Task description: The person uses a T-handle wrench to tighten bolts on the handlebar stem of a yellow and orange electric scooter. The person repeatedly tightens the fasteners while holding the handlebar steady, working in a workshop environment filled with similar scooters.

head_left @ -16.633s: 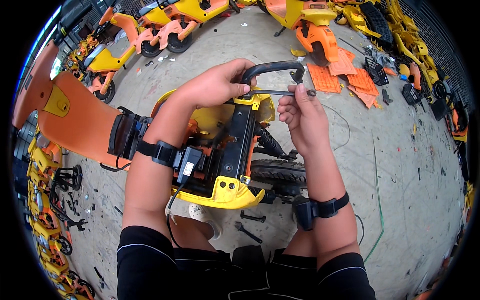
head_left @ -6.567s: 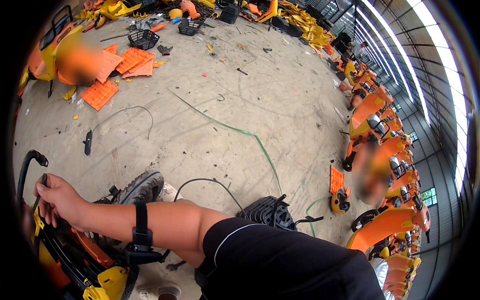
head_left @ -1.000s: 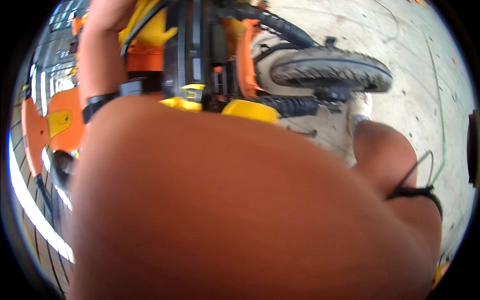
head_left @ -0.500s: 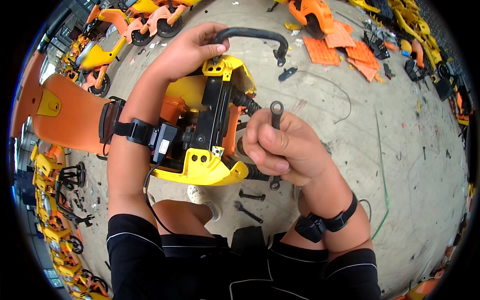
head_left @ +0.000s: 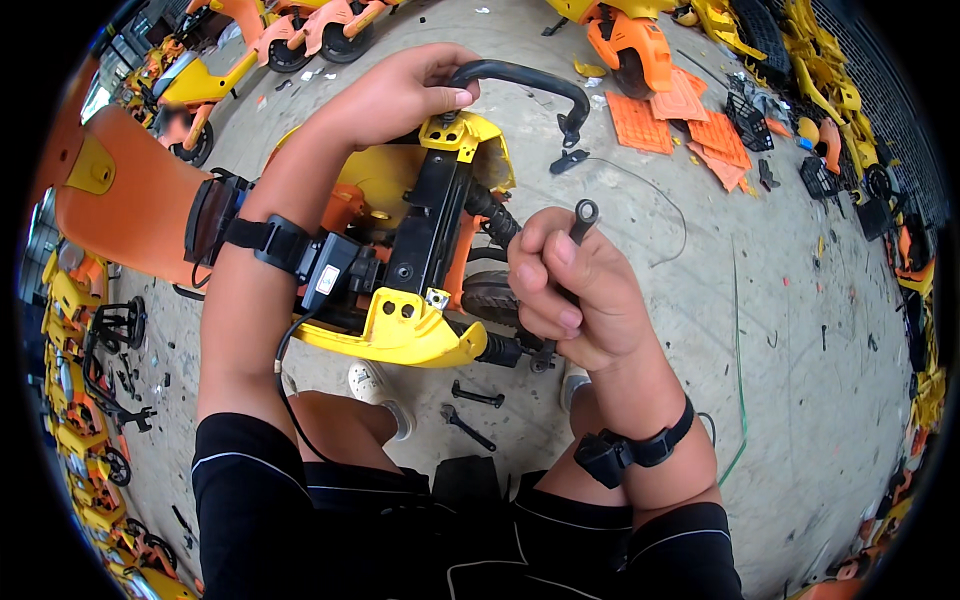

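Observation:
My left hand (head_left: 405, 95) is closed around the near end of a bent black handlebar (head_left: 530, 72). The bar's other end juts out to the right, above the front of a yellow-and-orange scooter. Below that hand are a yellow bracket (head_left: 455, 135) and the scooter's black metal front column (head_left: 425, 225). My right hand (head_left: 590, 290) is wrapped round a ring spanner (head_left: 586, 212), right of the column and apart from it. One ring points up out of the fist, and the lower end shows below it. Beside this hand is the scooter's black tyre (head_left: 490, 297).
An open-ended wrench (head_left: 468, 428) and a short black bracket (head_left: 478, 395) lie on the floor near my feet. A black lever with a cable (head_left: 568, 161) lies beyond the scooter. Orange panels (head_left: 640, 122) and yellow body parts are scattered at far right. More scooters (head_left: 185, 100) stand at left.
The spanner has tilted in my right hand, and its upper ring now leans right. My left hand keeps hold of the handlebar. The whole view has shifted slightly.

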The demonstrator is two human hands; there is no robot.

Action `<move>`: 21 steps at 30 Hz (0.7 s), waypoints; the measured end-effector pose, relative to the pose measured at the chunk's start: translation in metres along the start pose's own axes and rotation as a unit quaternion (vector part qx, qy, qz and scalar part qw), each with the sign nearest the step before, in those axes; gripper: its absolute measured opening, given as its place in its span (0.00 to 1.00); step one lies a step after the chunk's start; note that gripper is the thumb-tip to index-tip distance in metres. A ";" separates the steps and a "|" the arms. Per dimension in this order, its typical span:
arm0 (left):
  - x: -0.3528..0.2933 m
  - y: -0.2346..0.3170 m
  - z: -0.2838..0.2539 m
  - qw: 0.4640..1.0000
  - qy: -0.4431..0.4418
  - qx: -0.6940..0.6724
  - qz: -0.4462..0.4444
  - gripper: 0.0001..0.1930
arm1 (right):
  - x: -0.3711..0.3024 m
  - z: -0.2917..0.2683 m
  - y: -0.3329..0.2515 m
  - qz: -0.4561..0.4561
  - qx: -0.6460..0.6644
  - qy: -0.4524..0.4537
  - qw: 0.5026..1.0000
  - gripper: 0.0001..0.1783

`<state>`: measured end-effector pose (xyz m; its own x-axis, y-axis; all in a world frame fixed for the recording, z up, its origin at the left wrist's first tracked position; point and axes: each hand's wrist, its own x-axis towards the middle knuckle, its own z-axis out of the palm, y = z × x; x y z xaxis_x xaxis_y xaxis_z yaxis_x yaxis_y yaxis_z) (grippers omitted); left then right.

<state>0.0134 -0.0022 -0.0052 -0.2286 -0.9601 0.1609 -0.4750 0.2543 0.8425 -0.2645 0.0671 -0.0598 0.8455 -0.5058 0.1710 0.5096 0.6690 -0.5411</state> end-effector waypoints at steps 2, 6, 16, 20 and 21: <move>0.001 -0.001 0.000 1.000 -0.001 0.004 -0.002 0.16 | 0.001 0.002 0.001 -0.019 -0.016 0.024 0.999 0.08; 0.001 -0.003 0.000 1.000 -0.011 -0.008 0.000 0.16 | 0.001 0.003 0.001 -0.036 -0.011 0.052 0.998 0.14; 0.001 -0.002 0.000 1.000 -0.015 0.001 0.003 0.16 | 0.004 0.002 0.003 -0.049 0.010 0.047 0.998 0.17; 0.001 -0.006 0.000 1.000 -0.012 0.003 0.020 0.16 | 0.005 0.001 0.004 -0.045 0.020 0.046 0.998 0.17; 0.001 -0.007 0.000 1.000 -0.010 0.004 0.014 0.17 | 0.005 0.000 0.004 -0.043 0.025 0.046 0.998 0.17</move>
<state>0.0165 -0.0051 -0.0105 -0.2578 -0.9504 0.1741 -0.4755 0.2817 0.8334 -0.2577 0.0675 -0.0609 0.7816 -0.6085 0.1372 0.5885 0.6463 -0.4859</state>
